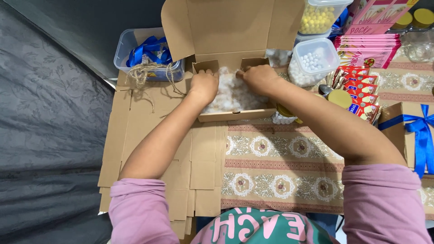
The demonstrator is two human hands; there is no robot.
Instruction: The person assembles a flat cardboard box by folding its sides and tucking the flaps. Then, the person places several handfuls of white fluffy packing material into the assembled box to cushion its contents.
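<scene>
An open brown cardboard box [235, 115] with its lid up stands in the middle of the table, holding white shredded filler [230, 95]. My left hand [203, 83] presses down on the filler at the box's left side, fingers curled. At the back right of the box, my right hand [260, 77] rests on the filler, fingers bent onto it. Whether either hand grips a clump I cannot tell.
Flat cardboard blanks [135, 135] lie at the left. A clear tub with blue ribbon and twine [147, 56] stands behind them. Tubs of white balls [312, 61] and yellow balls [318, 18], snack packets [361, 92], gold-lidded jars [339, 97] and a blue-ribboned box [409, 131] sit right.
</scene>
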